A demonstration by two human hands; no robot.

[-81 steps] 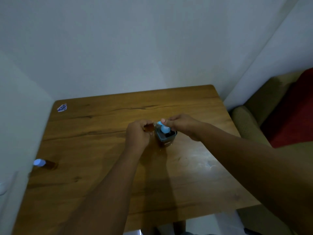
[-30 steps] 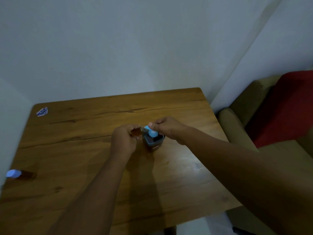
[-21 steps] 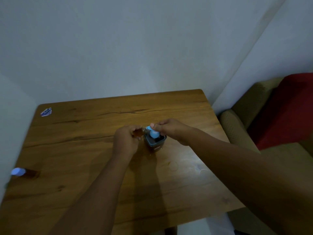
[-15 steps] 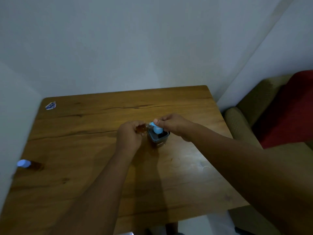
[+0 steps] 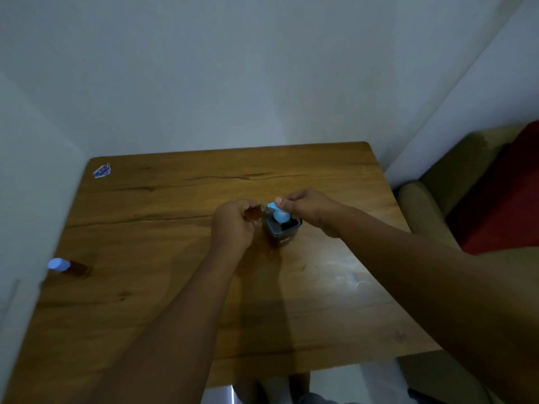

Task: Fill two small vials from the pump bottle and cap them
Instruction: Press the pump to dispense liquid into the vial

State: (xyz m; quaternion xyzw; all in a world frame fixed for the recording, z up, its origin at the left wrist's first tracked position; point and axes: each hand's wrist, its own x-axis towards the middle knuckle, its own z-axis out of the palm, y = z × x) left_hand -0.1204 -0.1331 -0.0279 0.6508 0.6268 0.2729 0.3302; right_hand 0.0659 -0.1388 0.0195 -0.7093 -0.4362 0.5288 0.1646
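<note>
The small vial (image 5: 253, 213) sits in the middle of the frame, held off the desk (image 5: 163, 205) by the left hand (image 5: 233, 225), just beside the pump bottle (image 5: 281, 228). It looks like a light, stiff little container of glass or hard plastic, with amber liquid showing through its wall. Being so small and smooth it would likely slip if wetted, so the sensible hold is around its body, leaving the mouth free. That is roughly the grip here: the left fingers curl around the vial and pinch it with the open end turned toward the bottle's pale blue pump head (image 5: 280, 214).

The right hand (image 5: 309, 209) comes in from the right of the frame, its fingers closed on top of the pump head, seemingly pressing it. Whether liquid is flowing cannot be made out. The bottle stands upright on the desk; its squarish dark body probably carries enough weight to stay put under a straight press, though an off-centre push might tip it.

Both forearms reach up from the lower edge, wrists close together. At the left edge lies a capped vial (image 5: 68, 266), well apart from the hands.
</note>
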